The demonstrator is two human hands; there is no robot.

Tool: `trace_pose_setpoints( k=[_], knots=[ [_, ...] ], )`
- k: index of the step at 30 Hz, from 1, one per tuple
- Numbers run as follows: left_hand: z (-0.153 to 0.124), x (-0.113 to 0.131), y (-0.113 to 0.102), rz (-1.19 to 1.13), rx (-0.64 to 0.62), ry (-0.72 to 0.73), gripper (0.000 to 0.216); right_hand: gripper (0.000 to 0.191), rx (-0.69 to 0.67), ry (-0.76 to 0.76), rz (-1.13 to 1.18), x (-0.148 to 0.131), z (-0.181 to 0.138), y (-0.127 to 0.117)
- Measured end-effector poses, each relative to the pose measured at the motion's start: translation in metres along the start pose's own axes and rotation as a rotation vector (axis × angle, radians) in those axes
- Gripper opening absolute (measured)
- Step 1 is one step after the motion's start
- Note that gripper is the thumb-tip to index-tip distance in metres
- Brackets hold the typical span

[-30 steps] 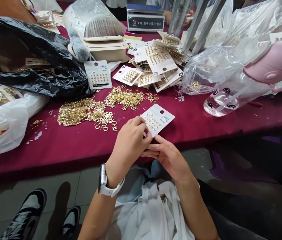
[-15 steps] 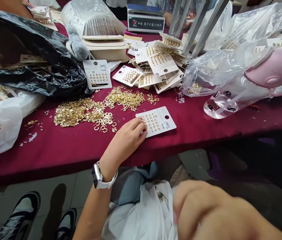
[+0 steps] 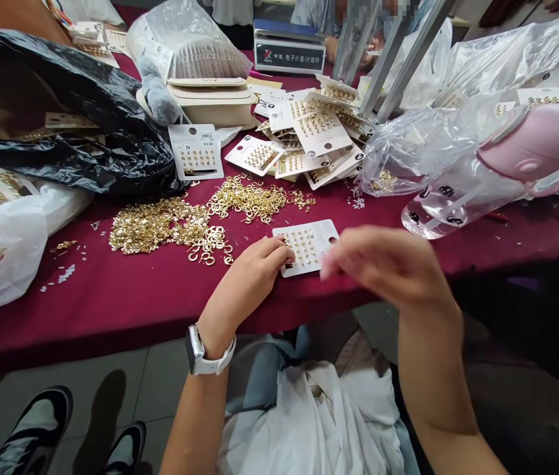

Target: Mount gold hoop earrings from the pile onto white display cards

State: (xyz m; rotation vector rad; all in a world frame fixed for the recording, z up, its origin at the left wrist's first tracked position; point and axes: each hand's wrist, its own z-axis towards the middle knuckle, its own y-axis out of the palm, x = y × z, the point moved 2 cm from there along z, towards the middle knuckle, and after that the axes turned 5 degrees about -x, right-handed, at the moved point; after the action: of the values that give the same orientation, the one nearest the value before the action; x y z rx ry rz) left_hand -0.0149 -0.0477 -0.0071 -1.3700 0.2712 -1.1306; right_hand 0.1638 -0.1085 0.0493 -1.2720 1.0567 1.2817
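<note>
A white earring card [image 3: 309, 247] with rows of small gold studs lies on the dark red tablecloth. My left hand [image 3: 254, 270], with a watch on the wrist, has its fingers closed at the card's left edge. Over the card's right end hovers my right hand [image 3: 383, 260], blurred by motion; whether it touches the card or holds anything cannot be made out. Beyond the left hand lie a pile of gold studs [image 3: 148, 224] and a pile of small gold hoops [image 3: 249, 198]. Another earring card [image 3: 197, 152] leans upright against a cream box.
A heap of filled earring cards [image 3: 321, 128] lies behind the hoops. A black plastic bag [image 3: 125, 145] and a white bag [image 3: 6, 244] stand left. On the right are a pink-lidded bottle [image 3: 521, 145] and clear bags. A scale [image 3: 289, 49] stands at the back.
My right hand has moved forward and up from near my lap to the card's right end. My left hand stays at the card, which has shifted slightly.
</note>
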Motion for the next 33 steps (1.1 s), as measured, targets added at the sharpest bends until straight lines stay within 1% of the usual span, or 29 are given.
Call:
trace_pose_setpoints(
  k=[1,2,4,5,6,8,9,11,13,17,22,27,33],
  knots=[
    [0.001,0.0,0.0,0.008,-0.005,-0.007,0.025,0.014,-0.01,-0.106,-0.177,0.004,0.023,-0.01],
    [0.002,0.0,0.0,0.016,-0.011,-0.014,0.024,0.015,-0.023,-0.169,-0.322,0.01,0.046,-0.019],
    [0.004,0.0,0.0,0.031,-0.022,-0.02,0.019,0.016,-0.023,-0.238,-0.568,0.028,0.085,-0.038],
    [0.005,0.001,0.0,0.036,-0.022,-0.019,0.016,0.017,-0.021,-0.263,-0.682,0.037,0.1,-0.045],
    [0.005,0.001,-0.001,0.04,-0.02,-0.02,0.014,0.017,-0.048,-0.283,-0.793,0.046,0.11,-0.051],
    [0.005,0.002,-0.001,0.039,-0.014,-0.019,0.012,0.017,-0.114,-0.315,-0.979,0.06,0.119,-0.056],
    [0.005,0.002,-0.002,0.036,-0.009,-0.019,0.012,0.017,-0.131,-0.327,-1.046,0.065,0.119,-0.056],
    [0.004,0.003,-0.002,0.03,0.002,-0.021,0.012,0.019,-0.121,-0.334,-1.132,0.069,0.115,-0.055],
    [0.003,0.003,-0.002,0.025,0.005,-0.023,0.012,0.02,-0.089,-0.321,-1.17,0.07,0.111,-0.052],
    [0.002,0.003,-0.002,0.029,0.015,-0.032,0.011,0.019,-0.071,-0.307,-1.211,0.071,0.113,-0.047],
    [0.0,0.004,-0.003,0.012,0.043,-0.039,0.009,0.014,-0.014,-0.306,-1.193,0.072,0.117,-0.043],
    [-0.002,0.003,-0.002,-0.018,0.07,-0.046,0.011,0.015,0.075,-0.297,-1.14,0.074,0.115,-0.05],
    [-0.002,0.0,0.0,-0.014,0.093,-0.033,0.013,0.019,0.071,-0.289,-1.097,0.075,0.112,-0.056]
  ],
)
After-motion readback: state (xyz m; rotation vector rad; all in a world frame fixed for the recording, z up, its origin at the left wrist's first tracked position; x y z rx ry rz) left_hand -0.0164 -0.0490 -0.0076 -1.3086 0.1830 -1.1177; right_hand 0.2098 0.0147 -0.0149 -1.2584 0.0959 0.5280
